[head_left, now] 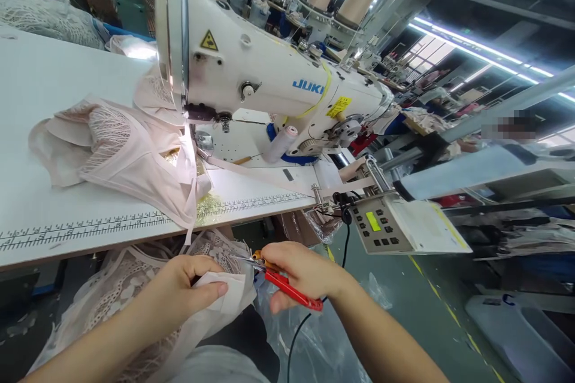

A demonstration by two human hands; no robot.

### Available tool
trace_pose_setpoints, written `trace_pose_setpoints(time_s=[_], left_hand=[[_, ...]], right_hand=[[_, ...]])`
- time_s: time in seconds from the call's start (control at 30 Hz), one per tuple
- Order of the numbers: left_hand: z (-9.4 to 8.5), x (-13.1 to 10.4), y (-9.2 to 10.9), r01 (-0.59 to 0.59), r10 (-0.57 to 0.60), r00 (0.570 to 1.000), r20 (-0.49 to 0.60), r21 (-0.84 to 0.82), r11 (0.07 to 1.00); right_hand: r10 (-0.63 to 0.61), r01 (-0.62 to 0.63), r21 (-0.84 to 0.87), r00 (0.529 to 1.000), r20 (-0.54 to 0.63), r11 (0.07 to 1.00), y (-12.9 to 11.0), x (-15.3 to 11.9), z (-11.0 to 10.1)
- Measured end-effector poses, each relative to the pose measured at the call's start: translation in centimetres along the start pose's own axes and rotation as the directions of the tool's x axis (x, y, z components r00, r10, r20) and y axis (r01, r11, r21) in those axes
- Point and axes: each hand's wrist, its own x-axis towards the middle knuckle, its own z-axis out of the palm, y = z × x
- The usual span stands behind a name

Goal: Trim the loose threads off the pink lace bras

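Note:
My left hand (197, 290) pinches the edge of a pale pink lace bra (130, 281), which hangs below the table edge over my lap. In my right hand (300, 269) is a pair of red-handled scissors (291, 290), their blades pointing left at the fabric near my left fingertips. Whether the blades touch the cloth I cannot make out. Another pale pink bra (112, 137) lies on the sewing table under the needle area, with a strap hanging over the front edge.
A white JUKI sewing machine (251, 60) stands on the white table (49, 84), which has a printed ruler along its front. A thread cone (281, 143) is beside its base. At right are a control box (381, 224) and a grey bin (521, 335). White lace (49, 12) is piled back left.

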Motion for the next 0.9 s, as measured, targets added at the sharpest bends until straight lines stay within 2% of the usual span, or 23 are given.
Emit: trace_pose_setpoints(time_s=[0.07,0.17,0.5,0.7,0.83,0.9], left_hand=[[0.0,0.0,0.0,-0.01,0.01,1.0,0.007,0.037,0.999],[0.0,0.2,-0.2,-0.031,0.03,0.999,0.013,0.047,0.998],[-0.2,0.4,-0.6,-0.047,0.043,0.998,0.036,0.095,0.994],[-0.3,0.4,-0.6,-0.03,0.029,0.999,0.026,0.054,0.998],[-0.4,0.5,-0.5,-0.031,0.031,1.0,0.005,0.025,0.999],[-0.4,0.6,-0.6,-0.023,0.023,1.0,-0.007,-0.009,1.0]], right_hand=[[0.043,-0.036,-0.087,0.996,0.075,0.996,0.3,-0.2,-0.5],[0.052,-0.033,-0.159,0.992,0.118,0.987,0.2,-0.4,-0.6],[0.099,-0.079,-0.293,0.994,0.056,0.953,-1.0,-1.1,-0.5],[0.165,-0.143,-0.345,0.986,0.034,0.928,-1.5,-1.2,-0.5],[0.133,-0.136,-0.272,0.991,-0.028,0.953,-0.8,-1.4,-0.3],[0.092,-0.113,-0.148,0.985,-0.144,0.982,-0.5,-1.3,0.0]])
